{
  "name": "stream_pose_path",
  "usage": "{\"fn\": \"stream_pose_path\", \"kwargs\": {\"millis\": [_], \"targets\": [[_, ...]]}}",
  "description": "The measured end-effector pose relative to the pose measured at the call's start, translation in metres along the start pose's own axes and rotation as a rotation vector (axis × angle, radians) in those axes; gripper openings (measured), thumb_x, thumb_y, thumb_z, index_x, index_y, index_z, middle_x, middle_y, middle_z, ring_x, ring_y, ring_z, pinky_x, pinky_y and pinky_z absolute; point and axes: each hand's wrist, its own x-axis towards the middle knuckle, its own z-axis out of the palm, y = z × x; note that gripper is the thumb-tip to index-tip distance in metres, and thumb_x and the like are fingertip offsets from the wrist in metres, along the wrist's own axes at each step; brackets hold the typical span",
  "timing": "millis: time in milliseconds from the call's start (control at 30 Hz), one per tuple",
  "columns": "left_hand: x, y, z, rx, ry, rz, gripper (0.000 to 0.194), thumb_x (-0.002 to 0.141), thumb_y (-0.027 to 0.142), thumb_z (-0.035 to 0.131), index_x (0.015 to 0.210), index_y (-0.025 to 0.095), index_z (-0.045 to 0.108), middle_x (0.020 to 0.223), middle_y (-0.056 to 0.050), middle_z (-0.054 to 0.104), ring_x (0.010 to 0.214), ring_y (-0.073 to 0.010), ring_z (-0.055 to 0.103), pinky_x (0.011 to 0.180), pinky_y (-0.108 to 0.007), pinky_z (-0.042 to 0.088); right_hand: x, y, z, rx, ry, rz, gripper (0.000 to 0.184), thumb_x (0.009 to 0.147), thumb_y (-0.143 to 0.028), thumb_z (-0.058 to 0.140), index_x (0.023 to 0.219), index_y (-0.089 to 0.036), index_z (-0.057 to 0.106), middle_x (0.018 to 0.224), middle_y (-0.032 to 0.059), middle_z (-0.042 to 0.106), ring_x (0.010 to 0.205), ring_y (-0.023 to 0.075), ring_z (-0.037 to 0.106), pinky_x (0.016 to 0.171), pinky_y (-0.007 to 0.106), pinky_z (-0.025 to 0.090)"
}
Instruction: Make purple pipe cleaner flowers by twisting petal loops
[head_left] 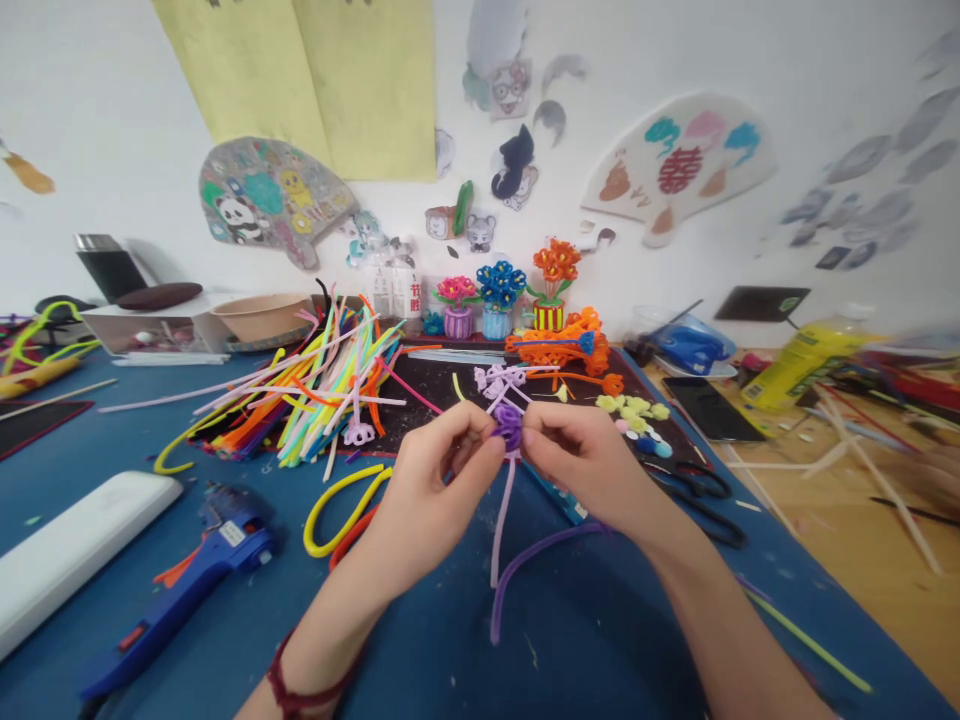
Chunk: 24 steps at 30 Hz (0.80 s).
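Observation:
Between my two hands is a small purple pipe-cleaner flower [509, 425], with a pale lilac stem [503, 520] hanging down from it. My left hand [442, 465] pinches the flower's left side between thumb and fingers. On the other side, my right hand [589, 450] grips it the same way. A loose purple pipe cleaner [517, 565] curves across the blue mat below. Just behind the fingers lie several lilac pipe-cleaner flowers [499, 378]. Another lilac flower [359, 432] rests left of my hands.
A blue glue gun [202, 580] and a white case [79, 550] lie at left. A heap of colourful pipe cleaners [330, 370] spreads behind. Black scissors [701, 495] and a phone [712, 408] are at right. Potted pipe-cleaner flowers [501, 290] line the wall. A person's hand [934, 475] shows at far right.

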Motion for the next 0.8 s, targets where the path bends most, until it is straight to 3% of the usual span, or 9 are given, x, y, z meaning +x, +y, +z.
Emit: {"fn": "stream_pose_path", "kwargs": {"millis": [233,400,533,667,800], "targets": [[0.000,0.000,-0.013,-0.125,-0.161,-0.096,0.018,0.078,0.028,0.062,0.068,0.016,0.052,0.062,0.003,0.044,0.059,-0.0107,0.038,0.053,-0.025,0.027,-0.002,-0.004,-0.004,-0.007,-0.192,0.026,0.026,0.080,-0.014,0.049,0.058,-0.019,0.035,0.057,-0.0062,0.030,0.054,0.0086,0.025,0.049,0.022,0.020],[-0.001,0.000,-0.016,-0.154,-0.195,-0.125,0.018,0.078,0.027,0.065,0.068,0.015,0.055,0.060,0.003,0.044,0.057,-0.0092,0.036,0.051,-0.023,0.026,-0.003,-0.006,-0.005,0.001,-0.250,0.050,0.026,0.076,-0.012,0.050,0.057,-0.019,0.034,0.056,-0.0064,0.028,0.054,0.0085,0.024,0.047,0.023,0.018],[0.001,0.000,-0.011,-0.154,-0.080,-0.061,0.019,0.082,0.029,0.063,0.071,0.016,0.056,0.063,0.003,0.048,0.058,-0.0088,0.039,0.052,-0.022,0.030,-0.003,-0.004,-0.002,0.032,-0.150,0.053,0.025,0.081,-0.017,0.048,0.059,-0.019,0.037,0.056,-0.0060,0.031,0.051,0.0080,0.026,0.047,0.022,0.021],[0.001,-0.001,-0.002,0.092,0.081,0.056,0.015,0.088,0.030,0.055,0.081,0.017,0.059,0.072,0.000,0.057,0.063,-0.0114,0.049,0.058,-0.024,0.037,-0.001,-0.002,0.002,-0.013,-0.009,0.003,0.025,0.082,-0.018,0.049,0.059,-0.019,0.040,0.056,-0.0053,0.036,0.052,0.0084,0.030,0.048,0.023,0.023],[-0.002,-0.001,0.004,0.261,0.183,0.150,0.013,0.091,0.026,0.051,0.084,0.018,0.058,0.070,0.001,0.057,0.061,-0.0115,0.049,0.057,-0.024,0.037,-0.001,-0.003,0.004,-0.044,-0.025,-0.024,0.024,0.080,-0.016,0.050,0.058,-0.019,0.039,0.056,-0.0056,0.035,0.053,0.0087,0.030,0.049,0.023,0.021]]}}
